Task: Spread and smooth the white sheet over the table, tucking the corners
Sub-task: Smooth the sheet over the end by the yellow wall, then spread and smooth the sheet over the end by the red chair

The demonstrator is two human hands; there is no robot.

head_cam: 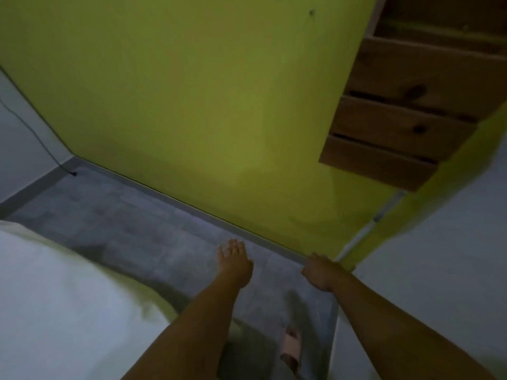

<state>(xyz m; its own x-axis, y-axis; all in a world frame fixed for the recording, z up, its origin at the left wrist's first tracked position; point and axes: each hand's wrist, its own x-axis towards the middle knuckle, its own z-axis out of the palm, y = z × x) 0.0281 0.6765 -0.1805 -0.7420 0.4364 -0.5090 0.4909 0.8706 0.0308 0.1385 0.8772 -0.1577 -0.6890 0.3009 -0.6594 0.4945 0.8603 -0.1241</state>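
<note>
The white sheet (55, 297) covers a surface at the lower left, its edge blurred and hanging down towards the floor. My left hand (236, 261) is stretched out in front of me over the grey floor, flat, fingers apart, holding nothing. My right hand (319, 272) is also held out, a little to the right, palm down with the fingers hanging loosely, holding nothing. Both hands are well to the right of the sheet and do not touch it. The table under the sheet is hidden.
A yellow-green wall (205, 105) rises ahead, with wooden slats (397, 119) at the upper right. A grey tiled floor (137, 220) runs between sheet and wall. A pale wall (439, 270) stands at right. My foot in a pink slipper (290, 349) is below.
</note>
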